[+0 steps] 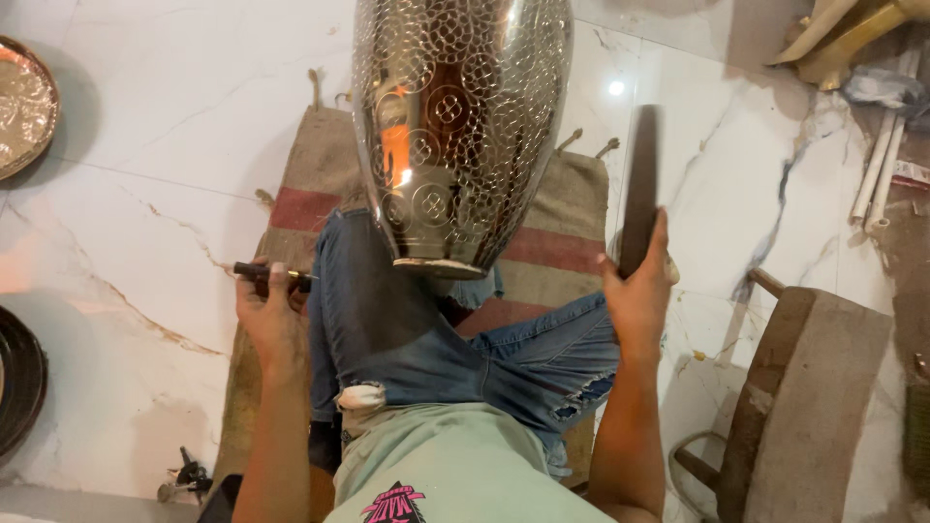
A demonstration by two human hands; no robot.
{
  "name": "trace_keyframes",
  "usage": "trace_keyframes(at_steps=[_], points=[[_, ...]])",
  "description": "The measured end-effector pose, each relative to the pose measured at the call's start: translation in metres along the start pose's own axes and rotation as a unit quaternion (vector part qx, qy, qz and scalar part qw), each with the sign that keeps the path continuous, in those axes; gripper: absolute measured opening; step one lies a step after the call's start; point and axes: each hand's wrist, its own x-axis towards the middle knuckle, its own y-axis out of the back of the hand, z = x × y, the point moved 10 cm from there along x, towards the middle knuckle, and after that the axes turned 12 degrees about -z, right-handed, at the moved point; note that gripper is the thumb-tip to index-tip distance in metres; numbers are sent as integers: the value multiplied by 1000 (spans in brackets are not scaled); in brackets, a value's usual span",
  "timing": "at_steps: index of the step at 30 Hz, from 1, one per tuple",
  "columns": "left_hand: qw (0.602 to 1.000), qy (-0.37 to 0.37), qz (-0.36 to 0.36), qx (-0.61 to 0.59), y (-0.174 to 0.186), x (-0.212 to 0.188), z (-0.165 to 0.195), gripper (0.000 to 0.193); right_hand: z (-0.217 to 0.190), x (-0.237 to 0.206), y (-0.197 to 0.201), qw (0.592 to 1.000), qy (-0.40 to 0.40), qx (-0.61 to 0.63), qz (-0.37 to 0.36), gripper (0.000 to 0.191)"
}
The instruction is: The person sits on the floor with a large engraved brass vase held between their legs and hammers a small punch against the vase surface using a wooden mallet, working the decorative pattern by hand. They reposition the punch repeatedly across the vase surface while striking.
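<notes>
A large shiny metal vase (pixel 455 126) with punched circle patterns rests upside-down on my jeans-clad legs (pixel 407 320), its narrow end near my knee. My left hand (pixel 271 320) is closed around a thin dark punch tool (pixel 273 273), held left of the vase. My right hand (pixel 639 295) grips a long dark flat bar (pixel 641 184) that stands upright, to the right of the vase and apart from it.
I sit on a burlap mat (pixel 557 218) with red stripes over a white marble floor. A round metal tray (pixel 24 107) lies at the far left, a dark round rim (pixel 19 383) below it. A wooden block (pixel 804 407) stands at right; pipes (pixel 877 174) lie at the upper right.
</notes>
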Motion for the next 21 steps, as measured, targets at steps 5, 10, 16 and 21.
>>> trace_keyframes(at_steps=[5,10,16,21], points=[[997,-34,-61,46,-9,-16,9,29,-28,-44,-30,989,53,100,-95,113],[981,-66,-157,97,-74,-4,34,34,-9,-78,-81,930,-142,302,-156,94],[929,-97,-325,151,-199,18,55,42,-9,-89,-106,946,-157,219,-180,66],[807,-87,-545,212,-283,11,60,44,-17,-88,-94,967,-143,117,-175,101]])
